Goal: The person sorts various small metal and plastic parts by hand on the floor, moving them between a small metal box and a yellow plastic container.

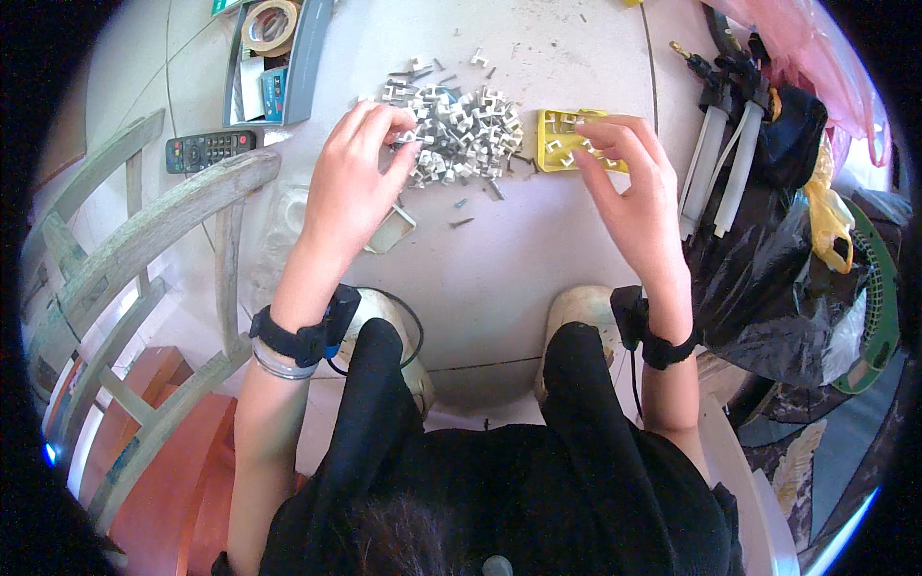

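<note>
A heap of white plastic cable clips with nails (468, 133) lies on the tiled floor. At its left edge is my left hand (364, 165), thumb and fingers closed around a white cable clip (408, 137). To the right of the heap, a shallow yellow plastic tray (549, 160) has several white clips in it. Over the tray's right part is my right hand (630, 169), thumb and fingers curved; whether a clip is between its fingertips, I cannot tell. Loose screws (461, 222) lie below the heap, and a small pale square tray (392, 229) lies partly behind my left hand.
A grey box (302, 79) with tape rolls and a remote control (210, 150) are at the upper left, above a wooden chair frame (173, 191). On the right are caulking tubes (738, 169) and a black plastic bag (771, 288). My shoes stand below the heap.
</note>
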Tool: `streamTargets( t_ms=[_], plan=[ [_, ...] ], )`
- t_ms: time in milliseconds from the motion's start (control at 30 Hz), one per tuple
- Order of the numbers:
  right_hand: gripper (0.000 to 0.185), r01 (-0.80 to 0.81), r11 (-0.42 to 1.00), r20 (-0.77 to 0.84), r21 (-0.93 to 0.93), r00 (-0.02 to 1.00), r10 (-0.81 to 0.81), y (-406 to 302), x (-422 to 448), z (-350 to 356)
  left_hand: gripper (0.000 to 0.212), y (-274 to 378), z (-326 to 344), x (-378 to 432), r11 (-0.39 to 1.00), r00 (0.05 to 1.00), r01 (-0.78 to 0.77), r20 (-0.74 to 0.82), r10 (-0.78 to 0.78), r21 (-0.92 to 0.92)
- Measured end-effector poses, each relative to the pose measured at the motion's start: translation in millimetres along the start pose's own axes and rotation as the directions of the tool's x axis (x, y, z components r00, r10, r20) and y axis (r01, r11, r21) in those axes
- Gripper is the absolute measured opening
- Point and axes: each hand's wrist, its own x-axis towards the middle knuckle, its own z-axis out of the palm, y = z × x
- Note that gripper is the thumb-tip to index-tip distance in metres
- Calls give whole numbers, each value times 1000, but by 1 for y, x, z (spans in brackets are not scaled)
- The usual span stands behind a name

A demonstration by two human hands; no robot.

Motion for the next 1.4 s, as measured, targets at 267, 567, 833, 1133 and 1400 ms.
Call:
streamTargets(
  t_ms=[267, 567, 833, 1133, 1400],
  plan=[
    [19, -354, 553, 309, 754, 934, 177, -30, 11, 26, 27, 49, 14, 2, 885, 919, -392, -159, 362, -250],
    [12, -303, 839, -11, 452, 938, 346, 8, 0, 2, 35, 3, 3, 2, 1000, 996, 0, -86, -1, -12],
    [12, -130, 990, -105, -48, 987, 124, 30, -7, -4, 30, -16, 9, 0, 999, 998, 23, -62, -21, 37],
    [11, -71, 996, -67, 54, 995, 75, 5, 7, 3, 22, -29, 18, 17, 998, 997, 57, -46, -58, -11],
    [11, -34, 998, 1, 57, 999, 34, 0, 6, 8, 18, -21, 22, 17, 997, 993, 77, -94, -77, 1]
  ],
)
